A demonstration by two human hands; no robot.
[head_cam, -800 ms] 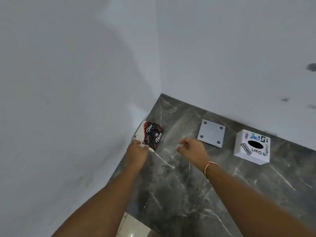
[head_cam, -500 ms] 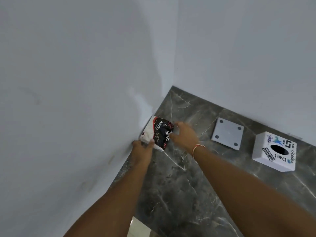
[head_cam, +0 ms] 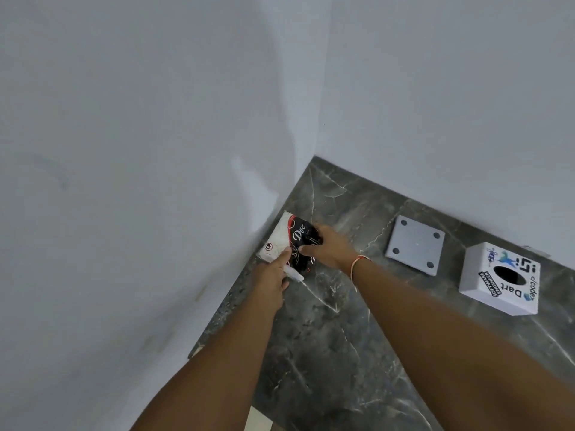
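Note:
A black, white and red Dove packet (head_cam: 291, 241) lies on the dark marble counter (head_cam: 326, 331), against the left wall near the corner. My left hand (head_cam: 273, 273) grips its near end, thumb on top and fingers under the edge. My right hand (head_cam: 329, 247), with a red thread on the wrist, holds the packet's right side, fingers curled over it. The packet's lower right part is hidden by both hands.
A flat grey square plate (head_cam: 415, 245) with four holes lies by the back wall. To its right stands a white cube box (head_cam: 501, 278) with stickers and a dark oval opening. White walls close off the left and back.
My right hand has moved left across the counter and taken hold of the packet's right side. My left hand has stayed on the packet's near end. The view has shifted left.

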